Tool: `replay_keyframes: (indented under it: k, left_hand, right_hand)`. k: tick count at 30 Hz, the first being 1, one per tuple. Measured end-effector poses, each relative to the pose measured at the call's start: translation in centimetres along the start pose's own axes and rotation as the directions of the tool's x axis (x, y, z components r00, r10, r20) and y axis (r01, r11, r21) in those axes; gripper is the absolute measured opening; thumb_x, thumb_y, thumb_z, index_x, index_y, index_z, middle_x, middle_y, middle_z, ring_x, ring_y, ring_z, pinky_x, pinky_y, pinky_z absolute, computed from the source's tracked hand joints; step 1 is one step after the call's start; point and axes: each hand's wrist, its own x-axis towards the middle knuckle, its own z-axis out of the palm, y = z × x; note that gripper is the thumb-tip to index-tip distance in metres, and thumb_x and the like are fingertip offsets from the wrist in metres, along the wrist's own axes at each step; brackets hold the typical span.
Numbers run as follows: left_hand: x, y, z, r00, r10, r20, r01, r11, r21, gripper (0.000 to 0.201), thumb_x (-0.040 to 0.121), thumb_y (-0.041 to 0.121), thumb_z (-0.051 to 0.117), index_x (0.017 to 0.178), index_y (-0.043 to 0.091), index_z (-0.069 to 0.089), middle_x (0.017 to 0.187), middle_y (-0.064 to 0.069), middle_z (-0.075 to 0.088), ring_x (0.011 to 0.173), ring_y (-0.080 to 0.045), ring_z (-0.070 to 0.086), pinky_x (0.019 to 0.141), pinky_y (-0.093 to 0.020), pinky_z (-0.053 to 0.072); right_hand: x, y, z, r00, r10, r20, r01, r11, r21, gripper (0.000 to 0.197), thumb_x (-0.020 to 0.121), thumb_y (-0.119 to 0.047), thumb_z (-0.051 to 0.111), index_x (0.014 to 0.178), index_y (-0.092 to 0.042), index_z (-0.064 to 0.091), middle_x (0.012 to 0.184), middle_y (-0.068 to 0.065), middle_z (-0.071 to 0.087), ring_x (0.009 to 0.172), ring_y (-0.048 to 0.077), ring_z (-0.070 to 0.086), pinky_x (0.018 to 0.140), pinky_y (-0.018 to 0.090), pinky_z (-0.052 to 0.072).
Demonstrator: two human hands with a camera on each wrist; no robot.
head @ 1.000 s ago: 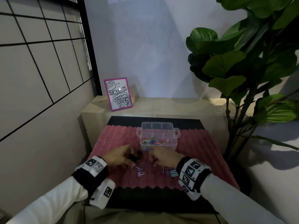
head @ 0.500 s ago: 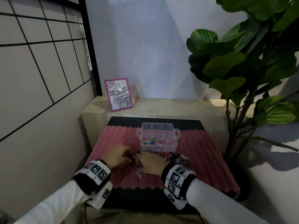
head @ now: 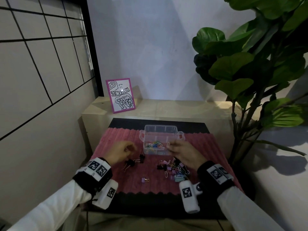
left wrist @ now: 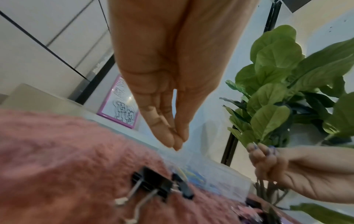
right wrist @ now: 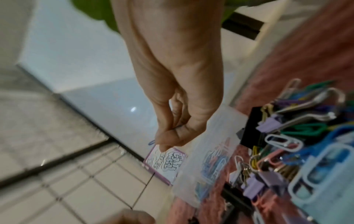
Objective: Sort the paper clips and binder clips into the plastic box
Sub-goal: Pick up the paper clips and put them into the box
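Note:
A clear plastic box [head: 173, 130] stands at the back of the pink mat, with coloured paper clips [head: 154, 145] in its front compartment. My right hand [head: 173, 146] hovers at the box's front right corner and pinches a blue paper clip [right wrist: 152, 142] between thumb and fingers. My left hand [head: 129, 148] hangs left of the box, fingertips [left wrist: 177, 141] together with nothing between them. Black binder clips [head: 131, 162] [left wrist: 153, 181] lie just below it. A mixed pile of paper clips and pastel binder clips [head: 175, 169] [right wrist: 287, 136] lies under my right wrist. One purple binder clip [head: 144, 179] lies alone nearer me.
The pink ribbed mat [head: 116, 140] lies on a black pad [head: 126, 122] before a low wooden shelf [head: 166, 109]. A pink-framed picture [head: 120, 95] leans at the shelf's left. A big-leaved plant [head: 250, 72] crowds the right, and a gridded wall [head: 41, 64] the left.
My right hand has risen off the mat and swung right to the box's front corner with a paper clip. The left hand has lifted slightly, uncovering the black binder clips.

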Motion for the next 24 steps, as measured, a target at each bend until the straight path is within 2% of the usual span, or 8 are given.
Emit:
replay_keyframes:
  k: [2, 4, 6, 9, 12, 16, 19, 24]
  left_hand:
    - [0.2, 1.2, 1.3, 0.99, 0.072, 0.119, -0.068, 0.997, -0.04, 0.019, 0.086, 0.002, 0.056, 0.102, 0.008, 0.064, 0.09, -0.001, 0.065, 0.061, 0.003, 0.061, 0.061, -0.016, 0.053]
    - [0.9, 2.5, 2.9, 0.963, 0.159, 0.217, -0.166, 0.986, 0.012, 0.02, 0.086, 0.003, 0.056, 0.104, 0.009, 0.063, 0.1, -0.005, 0.068, 0.071, 0.007, 0.062, 0.068, -0.015, 0.053]
    - [2.1, 4.0, 4.3, 0.941, 0.218, 0.258, -0.253, 0.961, 0.112, 0.023, 0.086, 0.003, 0.054, 0.107, 0.008, 0.062, 0.11, -0.006, 0.066, 0.093, -0.008, 0.063, 0.082, -0.019, 0.048]
    - [3.9, 5.8, 5.9, 0.937, 0.253, 0.241, -0.307, 0.926, 0.22, 0.024, 0.085, 0.001, 0.048, 0.104, 0.006, 0.062, 0.11, -0.012, 0.066, 0.101, -0.025, 0.061, 0.089, -0.03, 0.045]
    - [4.9, 6.6, 7.0, 0.929, 0.234, 0.287, -0.319, 0.899, 0.299, 0.022, 0.085, 0.005, 0.053, 0.104, 0.005, 0.063, 0.108, -0.013, 0.065, 0.101, -0.026, 0.06, 0.089, -0.033, 0.045]
    - [5.0, 7.3, 8.1, 0.926, 0.196, 0.324, -0.324, 0.854, 0.408, 0.019, 0.084, 0.013, 0.058, 0.101, 0.006, 0.063, 0.111, -0.014, 0.061, 0.103, -0.029, 0.057, 0.088, -0.039, 0.049]
    - [5.1, 7.5, 8.4, 0.926, 0.18, 0.332, -0.325, 0.827, 0.459, 0.017, 0.086, 0.012, 0.055, 0.1, 0.007, 0.062, 0.113, -0.014, 0.059, 0.103, -0.032, 0.057, 0.087, -0.044, 0.05]
    - [5.0, 7.5, 8.2, 0.934, 0.187, 0.303, -0.313, 0.84, 0.444, 0.016, 0.083, 0.012, 0.054, 0.092, 0.008, 0.067, 0.106, -0.014, 0.063, 0.095, -0.032, 0.061, 0.08, -0.042, 0.053]
  right_hand:
    - [-0.2, 0.1, -0.9, 0.995, 0.094, -0.019, -0.086, 0.959, 0.272, 0.014, 0.09, 0.004, 0.046, 0.089, 0.001, 0.06, 0.079, 0.006, 0.063, 0.069, 0.011, 0.064, 0.063, 0.015, 0.055]
    - [-0.3, 0.2, -1.4, 0.985, 0.172, -0.01, -0.15, 0.884, 0.443, 0.016, 0.088, 0.002, 0.048, 0.085, 0.001, 0.063, 0.071, 0.005, 0.064, 0.059, 0.009, 0.064, 0.055, 0.014, 0.054]
    - [-0.4, 0.2, -1.8, 0.976, 0.217, 0.028, -0.196, 0.808, 0.556, 0.014, 0.084, -0.004, 0.051, 0.084, 0.002, 0.064, 0.07, 0.007, 0.064, 0.057, 0.01, 0.063, 0.052, 0.015, 0.054]
    - [-0.7, 0.1, -2.0, 0.962, 0.265, 0.057, -0.24, 0.733, 0.637, 0.019, 0.091, -0.011, 0.045, 0.085, 0.0, 0.059, 0.07, 0.01, 0.061, 0.057, 0.012, 0.057, 0.047, 0.015, 0.049]
    - [-1.1, 0.0, -1.9, 0.959, 0.281, 0.037, -0.242, 0.745, 0.622, 0.026, 0.095, -0.016, 0.039, 0.078, -0.004, 0.056, 0.062, 0.007, 0.059, 0.051, 0.011, 0.052, 0.043, 0.014, 0.043]
    - [-1.2, 0.1, -2.1, 0.958, 0.285, -0.027, -0.238, 0.845, 0.479, 0.028, 0.097, -0.013, 0.038, 0.076, -0.005, 0.054, 0.066, 0.007, 0.056, 0.056, 0.011, 0.049, 0.043, 0.013, 0.043]
    - [-1.2, 0.0, -2.5, 0.983, 0.171, -0.065, -0.16, 0.976, 0.15, 0.021, 0.095, -0.005, 0.043, 0.08, -0.002, 0.056, 0.073, 0.008, 0.055, 0.065, 0.013, 0.049, 0.05, 0.013, 0.046]
    - [-1.2, -0.9, -3.2, 0.996, 0.085, -0.019, -0.087, 0.948, -0.307, 0.013, 0.089, 0.002, 0.052, 0.079, -0.002, 0.059, 0.074, 0.007, 0.059, 0.064, 0.012, 0.054, 0.056, 0.014, 0.047]
